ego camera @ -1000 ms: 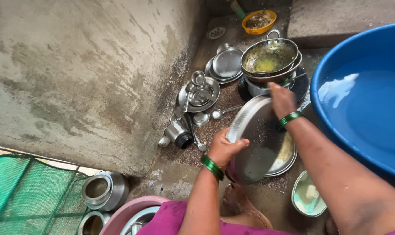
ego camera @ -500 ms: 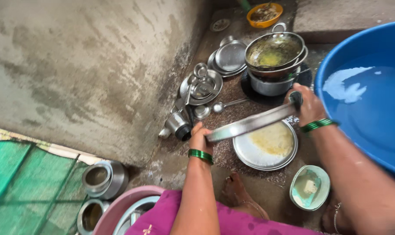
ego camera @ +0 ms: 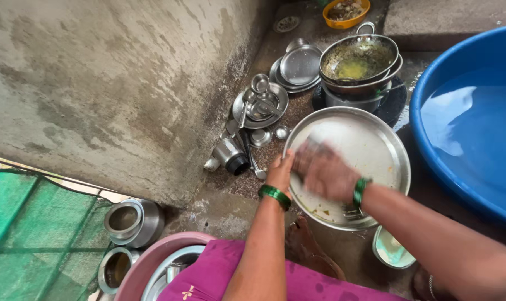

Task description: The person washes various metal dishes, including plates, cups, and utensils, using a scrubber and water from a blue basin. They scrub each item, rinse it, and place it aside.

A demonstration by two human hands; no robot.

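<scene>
Hands on the big steel plate (ego camera: 364, 150), which sits tilted over the wet floor (ego camera: 236, 217). Left hand (ego camera: 281, 170) has its grip clamped on the plate's left rim. Right hand (ego camera: 323, 170) lies on the plate's face, motion-blurred; can't tell if its grip is closed. Blue tub (ego camera: 470, 128) of water just right. Beyond: dirty steel dishes (ego camera: 261, 106), greasy wok (ego camera: 359, 58), orange bowl (ego camera: 347, 11).

There are no boxes, packets, labels, signs or screens to see here. Nothing has a wrapper or a sticker on it, from twelve o'clock round to six.
</scene>
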